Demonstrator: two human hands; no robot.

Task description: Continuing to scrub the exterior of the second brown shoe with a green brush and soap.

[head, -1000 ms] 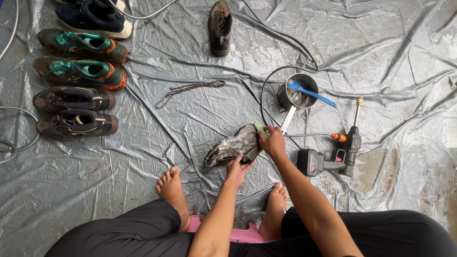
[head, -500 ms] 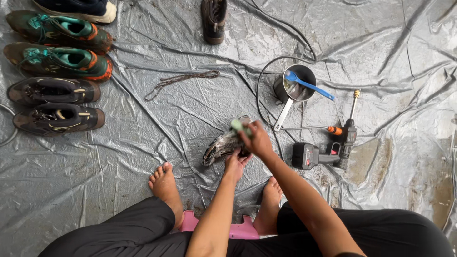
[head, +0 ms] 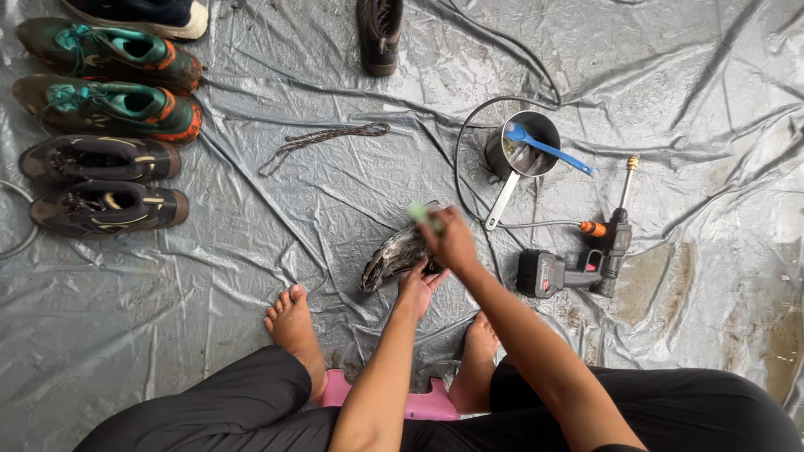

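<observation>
So going from the left: four muddy shoes sit lined up on the grey plastic tarp, the top two being green and orange trail shoes and the two below them dark brown shoes. Right at the top edge there's part of a dark blue shoe with a white sole. A loose shoelace lies on the tarp a bit further over, and another dark shoe sits up top near the middle.

Dead centre is the muddy shoe being worked on, lying tilted just in front of the person's bare feet. Left hand is under and against its near end, fingers curled around it as far as I can tell. Right hand is closed around a small pale green brush or sponge, pressed on top of the shoe. It's motion-blurred, so I can't say exactly what that thing is.

Further right there's a metal saucepan with a blue brush resting across it, and a black hose looping around it. Then a cordless pressure washer gun lying on the tarp, near the pan. Person is sitting on a low pink stool, black trousers on
</observation>
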